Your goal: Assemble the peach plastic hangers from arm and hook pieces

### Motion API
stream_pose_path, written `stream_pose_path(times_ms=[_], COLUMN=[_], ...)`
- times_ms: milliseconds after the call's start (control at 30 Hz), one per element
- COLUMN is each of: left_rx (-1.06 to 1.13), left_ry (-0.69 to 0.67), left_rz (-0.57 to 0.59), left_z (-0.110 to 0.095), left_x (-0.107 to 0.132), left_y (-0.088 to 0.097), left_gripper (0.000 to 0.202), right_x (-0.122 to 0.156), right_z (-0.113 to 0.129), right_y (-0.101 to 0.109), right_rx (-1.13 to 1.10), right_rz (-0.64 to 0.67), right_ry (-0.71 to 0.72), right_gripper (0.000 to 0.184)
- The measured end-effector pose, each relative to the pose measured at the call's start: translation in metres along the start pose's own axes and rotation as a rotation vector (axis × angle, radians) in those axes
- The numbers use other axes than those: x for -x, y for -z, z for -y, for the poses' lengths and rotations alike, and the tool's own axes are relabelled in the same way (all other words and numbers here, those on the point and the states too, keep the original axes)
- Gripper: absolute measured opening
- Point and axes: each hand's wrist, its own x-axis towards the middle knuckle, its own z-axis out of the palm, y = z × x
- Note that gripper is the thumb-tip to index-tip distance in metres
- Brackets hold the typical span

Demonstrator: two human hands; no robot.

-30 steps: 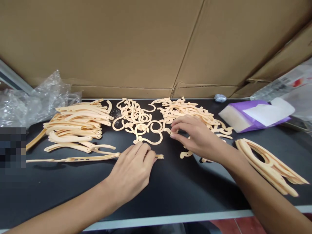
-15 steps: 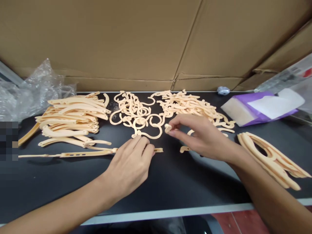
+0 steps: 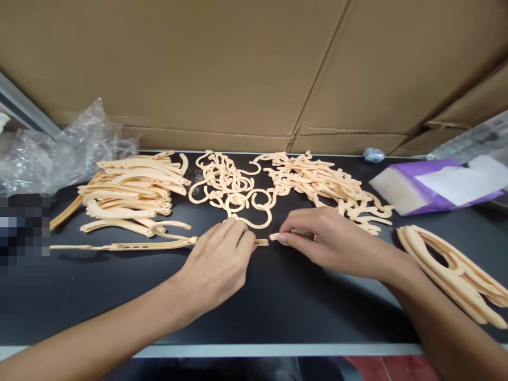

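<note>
My left hand [image 3: 222, 254] is closed over a long, thin cream plastic hanger [image 3: 151, 245] lying across the black tabletop. The hanger's slotted arm runs out to the left, and its short right end [image 3: 261, 242] shows past my fingers; the middle is hidden under the hand. Between thumb and forefinger, my right hand [image 3: 325, 238] pinches a small cream plastic hanger piece [image 3: 274, 236]. Only its rounded tip shows, just right of the hanger's end, with a small gap between them. Behind my left hand lies a tangle of cream hanger hooks [image 3: 262, 217].
Curved hanger arms [image 3: 123, 214] are piled at left beside crumpled clear plastic [image 3: 75, 148]. Small curved pieces [image 3: 317, 180] are heaped at back right. Folded hangers [image 3: 448, 270] and a purple tissue pack [image 3: 432, 180] lie at right. Cardboard [image 3: 198, 69] walls the back.
My right hand has come down and brought its small piece near the hanger's right end. The left hand keeps its hold. The whole view has shifted slightly.
</note>
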Motion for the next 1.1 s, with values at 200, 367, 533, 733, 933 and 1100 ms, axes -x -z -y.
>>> stream_pose_path(times_ms=[200,367,533,733,933,1100], left_rx=[0.007,0.017,0.020,0.004,0.023,0.033], left_ry=[0.005,-0.002,-0.006,0.001,-0.008,-0.009], left_rz=[0.011,-0.007,-0.021,-0.023,-0.020,-0.007], left_z=[-0.001,0.000,0.000,0.000,-0.001,0.000], left_x=[0.000,0.000,0.000,0.001,0.000,0.000], left_y=[0.000,0.001,0.001,-0.002,-0.001,-0.001], left_gripper=[0.011,0.011,0.010,0.011,0.011,0.012], right_x=[0.005,0.015,0.010,-0.002,-0.004,-0.007], right_z=[0.012,0.016,0.010,0.005,0.008,0.006], right_y=[0.010,0.028,0.024,0.011,-0.008,-0.012], right_rx=[0.085,-0.113,-0.107,0.012,-0.030,-0.098], right_rz=[0.103,0.330,0.430,0.017,0.014,0.066], right_ry=[-0.089,-0.169,-0.221,-0.212,-0.068,-0.085], right_gripper=[0.028,0.027,0.024,0.027,0.024,0.025])
